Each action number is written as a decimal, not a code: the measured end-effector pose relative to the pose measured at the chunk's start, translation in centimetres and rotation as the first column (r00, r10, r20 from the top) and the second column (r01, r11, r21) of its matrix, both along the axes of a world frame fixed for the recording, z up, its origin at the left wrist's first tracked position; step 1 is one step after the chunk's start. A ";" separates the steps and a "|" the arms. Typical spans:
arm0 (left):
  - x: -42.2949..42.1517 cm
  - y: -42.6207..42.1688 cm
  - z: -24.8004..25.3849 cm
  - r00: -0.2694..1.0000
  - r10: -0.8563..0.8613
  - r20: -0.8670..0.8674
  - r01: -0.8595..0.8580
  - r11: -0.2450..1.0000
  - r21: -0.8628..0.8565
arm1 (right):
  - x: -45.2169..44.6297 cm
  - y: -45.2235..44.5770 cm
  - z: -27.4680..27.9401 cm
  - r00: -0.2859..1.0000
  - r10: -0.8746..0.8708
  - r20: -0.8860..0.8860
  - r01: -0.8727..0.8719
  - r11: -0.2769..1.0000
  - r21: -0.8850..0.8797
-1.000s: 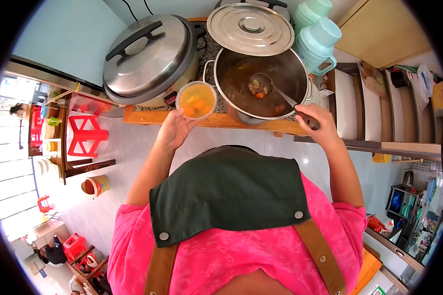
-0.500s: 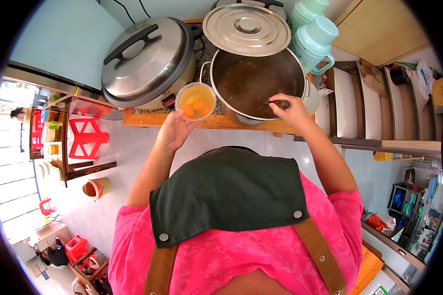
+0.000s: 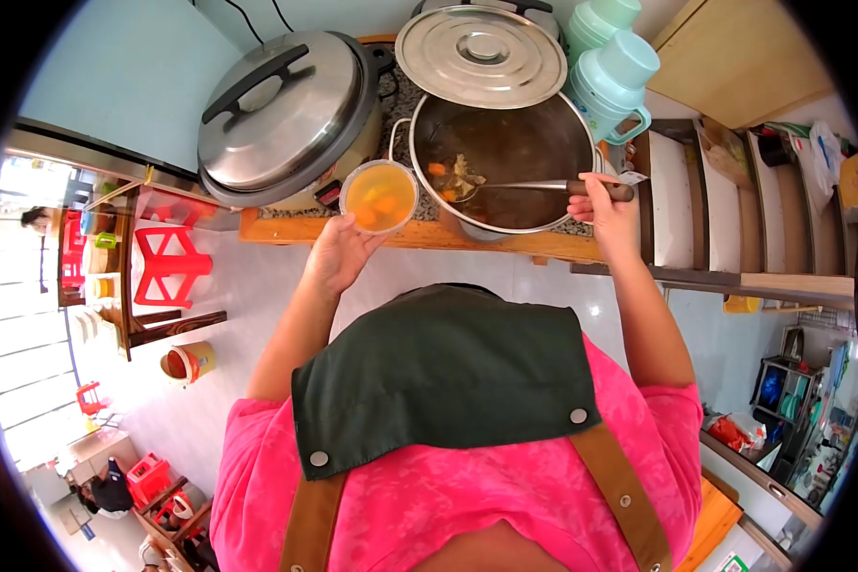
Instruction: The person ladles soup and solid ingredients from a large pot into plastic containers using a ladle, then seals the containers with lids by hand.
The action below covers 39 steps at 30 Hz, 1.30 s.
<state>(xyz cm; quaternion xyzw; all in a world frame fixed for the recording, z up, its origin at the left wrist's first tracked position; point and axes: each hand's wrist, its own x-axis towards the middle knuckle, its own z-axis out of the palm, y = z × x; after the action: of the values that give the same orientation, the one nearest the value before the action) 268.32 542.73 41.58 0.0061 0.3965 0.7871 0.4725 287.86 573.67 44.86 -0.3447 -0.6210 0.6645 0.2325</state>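
Observation:
My left hand holds a clear round bowl by its lower rim. Yellowish broth with orange chunks is inside it. My right hand grips the dark handle of a ladle over the right rim of a large steel pot. The ladle's scoop, with pale solid pieces and orange chunks in and around it, lies at the left side of the pot, near the bowl. Brown liquid fills the pot's lower part. Behind the opening rests a round metal lid.
A large cooker with a black-handled lid stands left of the pot. Pale green flasks stand behind it on the right. Wooden-edged steps rise at the right. A red stool and a bucket are on the floor at left.
The ladle was sunk in the liquid half a second ago; its scoop now shows at the pot's left side with solids. My right hand has moved right and slightly up from there.

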 end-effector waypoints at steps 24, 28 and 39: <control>0.2 -0.5 0.1 1.000 0.001 0.003 -0.001 1.000 0.011 | 0.5 -1.5 1.0 0.999 0.036 0.037 -0.040 0.993 0.115; 0.2 -0.7 0.2 1.000 -0.002 -0.002 0.002 1.000 0.007 | 1.3 -3.0 2.6 0.995 0.090 0.045 -0.096 0.979 0.180; 0.2 -0.8 0.1 0.999 0.046 0.012 -0.045 0.999 -0.012 | 4.1 -6.6 8.8 0.901 0.433 0.019 -0.255 0.493 0.832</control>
<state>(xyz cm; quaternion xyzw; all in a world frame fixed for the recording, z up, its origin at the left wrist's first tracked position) 268.50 541.93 41.72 -0.0105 0.3981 0.7954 0.4570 291.97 567.11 53.70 -0.0001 -0.8867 0.3637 0.2856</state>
